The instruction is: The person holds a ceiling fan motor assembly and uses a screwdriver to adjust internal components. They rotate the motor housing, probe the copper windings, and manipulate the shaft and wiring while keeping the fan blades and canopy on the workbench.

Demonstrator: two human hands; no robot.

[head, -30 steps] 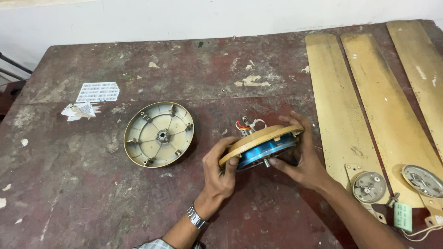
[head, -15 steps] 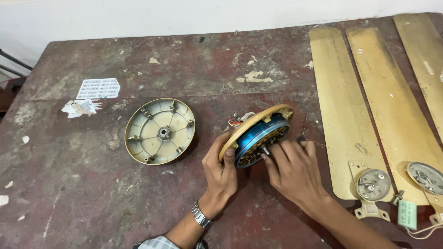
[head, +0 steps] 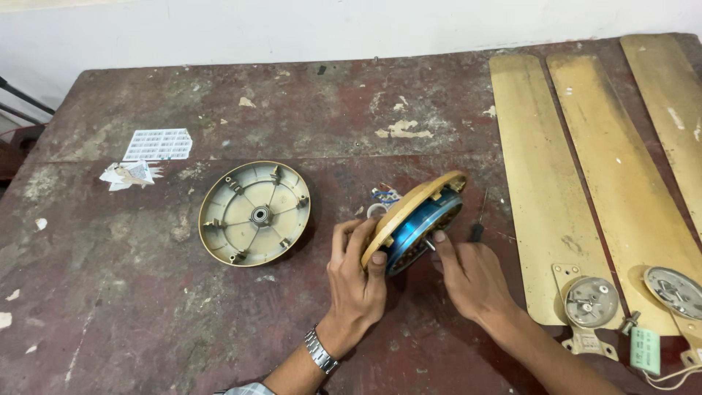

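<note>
A round fan motor [head: 420,223], tan on its outer cover and blue inside, stands tilted on its edge on the worn red-brown table [head: 219,322]. My left hand [head: 356,281] grips its lower left rim, thumb on the front. My right hand [head: 472,276] is at the motor's open blue face, with thumb and forefinger pinching the short metal shaft in its middle. A wristwatch sits on my left wrist. Small wires [head: 385,195] show just behind the motor.
A separate tan motor cover [head: 254,213] lies open side up to the left. Three long tan fan blades [head: 545,183] lie at the right with metal brackets [head: 591,302]. A dark screwdriver [head: 477,227] lies beside the motor. Paper scraps [head: 156,145] lie at the far left.
The motor has been tipped up from nearly flat to standing on its edge. My right hand moved from its right rim to the shaft on its blue face.
</note>
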